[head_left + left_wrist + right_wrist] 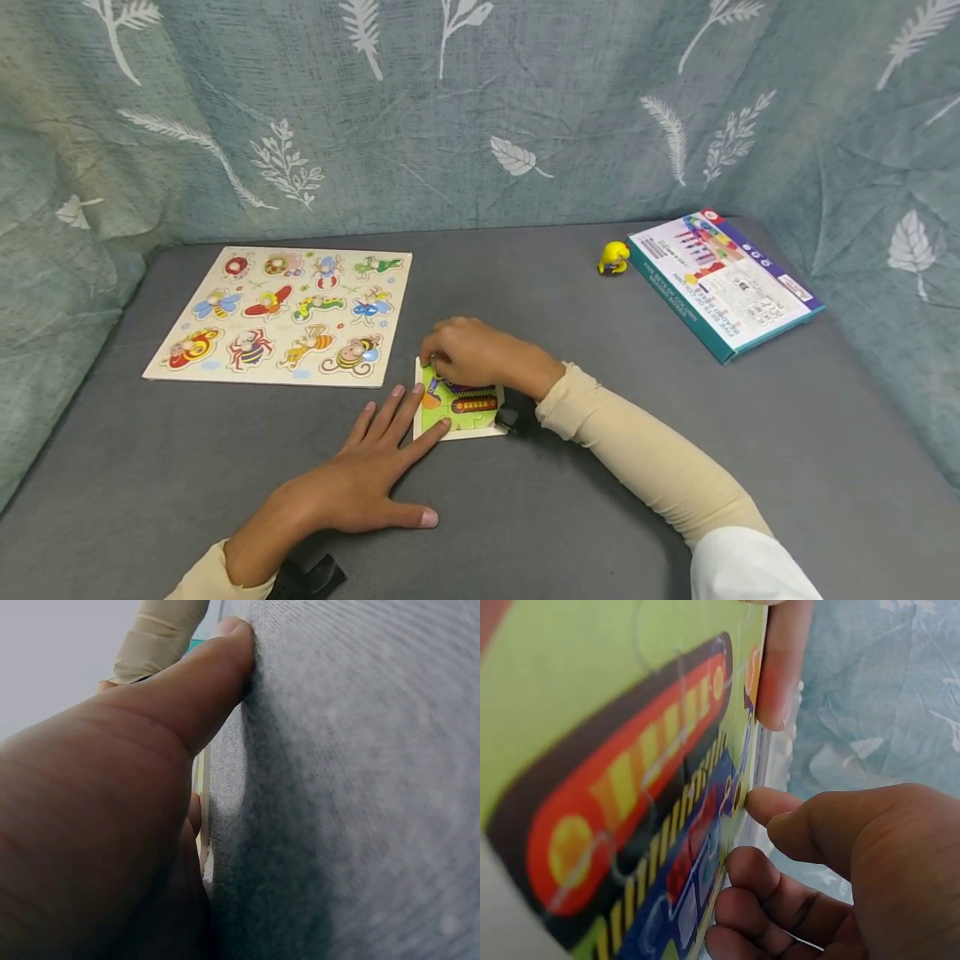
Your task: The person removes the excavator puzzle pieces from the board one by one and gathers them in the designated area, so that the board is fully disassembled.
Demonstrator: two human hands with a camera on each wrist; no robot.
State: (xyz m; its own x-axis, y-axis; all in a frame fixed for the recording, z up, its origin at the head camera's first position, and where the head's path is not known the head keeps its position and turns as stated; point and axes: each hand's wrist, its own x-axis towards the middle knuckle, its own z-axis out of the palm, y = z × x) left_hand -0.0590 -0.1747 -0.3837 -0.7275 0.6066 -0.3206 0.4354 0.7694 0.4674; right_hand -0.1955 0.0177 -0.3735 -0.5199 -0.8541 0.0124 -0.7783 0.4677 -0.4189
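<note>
A small jigsaw puzzle (457, 417) in a pale frame lies on the grey table, with an orange-and-yellow vehicle track on green. My left hand (367, 475) is spread flat, fingertips on the puzzle's left and lower edges. Its thumb (202, 682) stretches over the cloth in the left wrist view. My right hand (476, 354) is bent over the puzzle's top part and hides it in the head view. In the right wrist view, the right thumb (810, 825) and index tip meet at the puzzle's surface, other fingers curled; I cannot tell whether they pinch a piece.
A larger wooden board (300, 379) with insect pieces lies to the left, close to the small puzzle. Farther right are a yellow toy figure (614, 257) and a teal-and-white box (727, 283). A leaf-patterned cloth (450, 167) hangs behind the table (562, 533).
</note>
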